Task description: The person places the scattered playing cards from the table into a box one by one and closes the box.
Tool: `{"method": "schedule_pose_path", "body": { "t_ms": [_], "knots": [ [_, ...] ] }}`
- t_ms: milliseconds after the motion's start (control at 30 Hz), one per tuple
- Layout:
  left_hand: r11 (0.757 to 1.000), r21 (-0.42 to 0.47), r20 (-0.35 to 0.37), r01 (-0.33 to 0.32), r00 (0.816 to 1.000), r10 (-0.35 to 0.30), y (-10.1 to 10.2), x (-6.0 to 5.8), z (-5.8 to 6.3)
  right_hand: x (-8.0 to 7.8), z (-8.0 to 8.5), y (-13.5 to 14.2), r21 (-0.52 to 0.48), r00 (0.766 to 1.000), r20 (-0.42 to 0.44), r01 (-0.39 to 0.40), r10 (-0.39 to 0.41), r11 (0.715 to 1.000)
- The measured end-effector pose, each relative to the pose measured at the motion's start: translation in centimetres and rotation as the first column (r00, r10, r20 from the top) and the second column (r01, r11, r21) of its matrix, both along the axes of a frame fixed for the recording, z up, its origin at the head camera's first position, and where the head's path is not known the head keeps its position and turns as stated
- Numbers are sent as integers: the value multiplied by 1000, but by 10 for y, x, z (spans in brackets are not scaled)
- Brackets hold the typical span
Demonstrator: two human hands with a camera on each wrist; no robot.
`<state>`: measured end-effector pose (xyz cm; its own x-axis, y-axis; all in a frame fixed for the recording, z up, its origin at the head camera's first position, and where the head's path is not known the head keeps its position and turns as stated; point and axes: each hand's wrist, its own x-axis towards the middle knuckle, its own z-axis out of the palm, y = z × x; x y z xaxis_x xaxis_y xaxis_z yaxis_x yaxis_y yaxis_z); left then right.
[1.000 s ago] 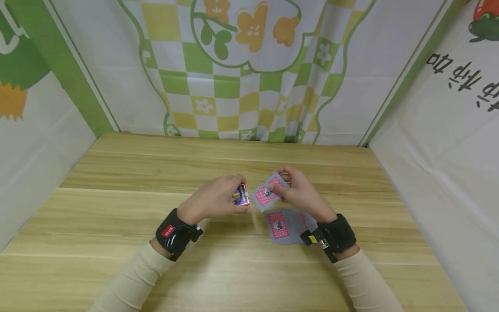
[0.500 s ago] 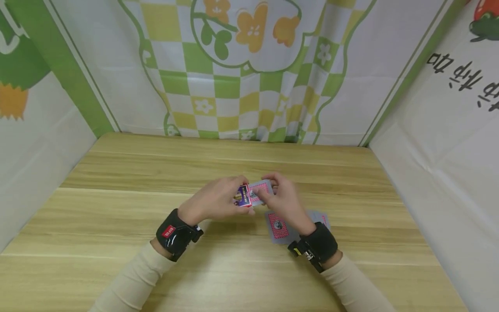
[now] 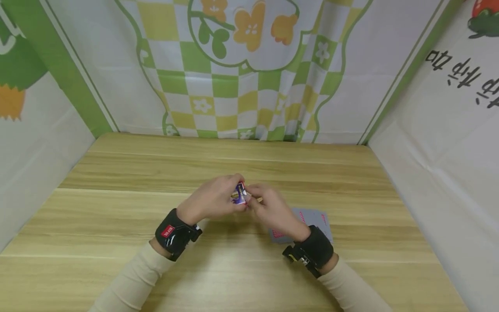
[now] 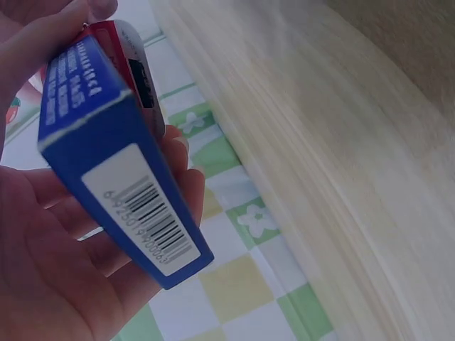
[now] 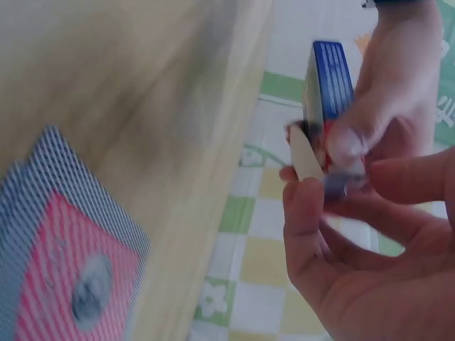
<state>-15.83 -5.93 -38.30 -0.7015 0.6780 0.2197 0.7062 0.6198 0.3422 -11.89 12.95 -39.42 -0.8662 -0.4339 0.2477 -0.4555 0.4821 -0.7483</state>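
My left hand (image 3: 212,197) grips a small playing-card box (image 3: 238,195) over the middle of the table. Its blue narrow end with a barcode (image 4: 142,206) faces the left wrist camera. At the other end, my right hand (image 3: 274,210) has its fingers bent round the box. In the right wrist view, its index fingertip touches a pale flap (image 5: 304,153), and its thumb is on the opposite side. The cards that the right hand held are hidden from the head view. Beneath the right wrist lie more playing cards (image 3: 313,219), face down with red patterned backs.
A wooden table (image 3: 148,164) spreads under both hands. White fabric walls stand on the left and right, and a green-and-yellow checked curtain (image 3: 226,86) hangs behind the back edge.
My right hand has moved left to the box, bringing the cards to its end. Those cards no longer show in the head view. The left hand has hardly moved.
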Motion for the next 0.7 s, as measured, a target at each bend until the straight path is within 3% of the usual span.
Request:
{"method": "schedule_pose_path", "body": {
  "t_ms": [167,300,367,433,533,600,700],
  "knots": [
    [1000,-1,27,-30,999,30,-1,0,3,-10,8,20,2,997,57,-54,54,999],
    [999,-21,50,-48,998,49,0,0,3,-18,8,42,193,994,86,-81,65,978],
    [998,-35,61,-61,996,63,0,1,3,-19,8,51,349,990,131,-89,45,933],
    [996,-46,73,-73,994,76,1,1,3,-18,7,56,486,983,186,-99,7,868],
    [995,-59,83,-83,993,87,2,2,2,-16,2,58,622,969,242,-119,-46,774],
    [995,-60,84,-82,993,87,3,2,1,-16,-2,57,650,965,256,-127,-59,750],
    [995,-56,78,-79,993,83,3,2,1,-16,-5,54,665,964,256,-125,-68,736]
  ]
}}
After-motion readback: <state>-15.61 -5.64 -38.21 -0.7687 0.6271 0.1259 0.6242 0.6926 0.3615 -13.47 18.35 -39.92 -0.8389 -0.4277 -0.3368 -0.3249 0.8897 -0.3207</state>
